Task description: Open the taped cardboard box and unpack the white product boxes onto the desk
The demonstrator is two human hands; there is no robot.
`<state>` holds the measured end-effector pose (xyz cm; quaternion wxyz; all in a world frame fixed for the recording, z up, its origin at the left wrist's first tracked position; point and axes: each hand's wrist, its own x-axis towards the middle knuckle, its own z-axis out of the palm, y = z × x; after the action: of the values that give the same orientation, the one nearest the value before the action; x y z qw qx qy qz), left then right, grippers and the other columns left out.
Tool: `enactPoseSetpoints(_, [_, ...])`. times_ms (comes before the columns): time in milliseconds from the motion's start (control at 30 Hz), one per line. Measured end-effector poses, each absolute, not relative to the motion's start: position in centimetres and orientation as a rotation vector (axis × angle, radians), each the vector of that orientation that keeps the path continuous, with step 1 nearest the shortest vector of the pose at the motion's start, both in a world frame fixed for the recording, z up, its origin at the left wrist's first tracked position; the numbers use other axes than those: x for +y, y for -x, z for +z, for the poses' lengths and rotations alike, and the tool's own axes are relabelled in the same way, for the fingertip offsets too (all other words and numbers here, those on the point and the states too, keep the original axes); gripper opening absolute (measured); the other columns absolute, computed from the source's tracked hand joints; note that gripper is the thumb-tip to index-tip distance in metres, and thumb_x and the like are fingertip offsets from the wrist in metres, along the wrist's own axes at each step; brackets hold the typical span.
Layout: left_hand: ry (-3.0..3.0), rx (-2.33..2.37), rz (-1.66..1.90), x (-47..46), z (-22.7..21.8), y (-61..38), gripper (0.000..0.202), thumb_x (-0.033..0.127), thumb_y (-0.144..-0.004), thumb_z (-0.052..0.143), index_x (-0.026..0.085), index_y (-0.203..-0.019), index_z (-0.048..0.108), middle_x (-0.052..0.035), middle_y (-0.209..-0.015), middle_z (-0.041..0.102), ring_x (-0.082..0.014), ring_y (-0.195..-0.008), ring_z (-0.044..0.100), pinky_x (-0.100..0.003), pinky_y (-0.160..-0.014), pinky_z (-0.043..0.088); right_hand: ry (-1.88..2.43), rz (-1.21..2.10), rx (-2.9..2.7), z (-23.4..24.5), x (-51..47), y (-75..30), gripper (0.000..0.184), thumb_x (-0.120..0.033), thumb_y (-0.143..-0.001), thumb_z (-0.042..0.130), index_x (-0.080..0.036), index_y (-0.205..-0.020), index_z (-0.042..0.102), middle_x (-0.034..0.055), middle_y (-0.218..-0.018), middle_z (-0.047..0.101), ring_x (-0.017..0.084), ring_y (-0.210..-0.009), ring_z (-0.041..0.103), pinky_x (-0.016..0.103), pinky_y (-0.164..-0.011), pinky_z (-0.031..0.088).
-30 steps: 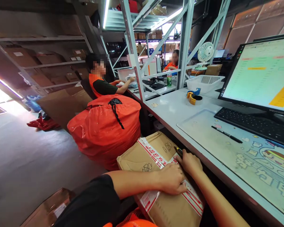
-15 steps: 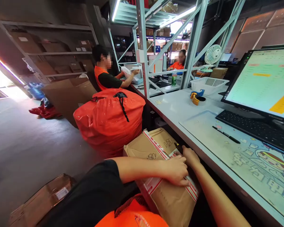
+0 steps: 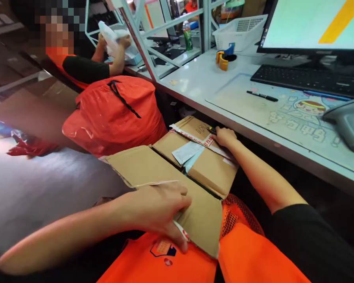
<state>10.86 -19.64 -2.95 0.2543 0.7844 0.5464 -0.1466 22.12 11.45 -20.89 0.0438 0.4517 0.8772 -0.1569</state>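
A cardboard box (image 3: pixel 212 173) with red-and-white tape leans between my lap and the desk. Its near flap (image 3: pixel 203 208) is folded back towards me, and the far flap still bears tape and handwritten marks. My left hand (image 3: pixel 162 208) is closed around the near flap's edge, thumb underneath and fingers on top. At the box's far right edge, my right hand (image 3: pixel 225 137) is closed around a utility knife (image 3: pixel 211 129) with a yellow and black body. White paper and a pale blue piece (image 3: pixel 191 159) show at the opening; the rest of the contents is hidden.
A full red sack (image 3: pixel 120 114) stands beyond the box. On the desk (image 3: pixel 188 84) are a keyboard (image 3: pixel 301 80), a marker (image 3: pixel 262 96), a tape dispenser (image 3: pixel 224 59), a white basket (image 3: pixel 238 33) and a scanner (image 3: pixel 348 122). A co-worker (image 3: pixel 85 68) handles a white package.
The box's near flap has swung up and back towards me, with my left hand now holding it. My right hand remains at the far right edge with the knife. The view has tilted down.
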Motion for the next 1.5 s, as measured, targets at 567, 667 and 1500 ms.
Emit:
enactPoseSetpoints(567, [-2.042, 1.816, -0.706, -5.4, -12.4, 0.2, 0.092, 0.068, -0.089, 0.066, 0.008, -0.158, 0.051, -0.0247, -0.157, 0.055, -0.0414, -0.144, 0.051, -0.049, -0.121, 0.040, -1.230, -0.384, 2.995, -15.2, 5.8, -26.4, 0.060, -0.064, -0.102, 0.055, -0.019, -0.141, 0.054, 0.0192, -0.121, 0.075, 0.037, -0.107, 0.072, 0.042, -0.084, 0.054])
enactPoseSetpoints(667, [-1.931, 1.787, -0.641, -6.6, -13.7, 0.6, 0.094, 0.063, -0.095, 0.058, 0.009, -0.168, 0.034, -0.0220, -0.170, 0.039, -0.0398, -0.155, 0.040, -0.049, -0.128, 0.032, -1.449, -0.331, 3.124, -11.5, 8.9, -27.6, 0.055, -0.054, -0.105, 0.047, -0.018, -0.146, 0.050, 0.0201, -0.121, 0.073, 0.037, -0.106, 0.070, 0.046, -0.087, 0.053])
enactPoseSetpoints(1500, [-1.962, 1.704, -0.384, -10.8, -13.7, -3.7, 0.076, 0.038, -0.103, 0.041, 0.001, -0.168, 0.028, -0.0236, -0.168, 0.041, -0.0373, -0.153, 0.041, -0.048, -0.129, 0.034, -0.882, -0.482, 2.937, -19.1, 6.8, -25.0, 0.060, -0.060, -0.099, 0.063, -0.019, -0.143, 0.061, 0.0183, -0.147, 0.061, 0.034, -0.123, 0.064, 0.041, -0.100, 0.051])
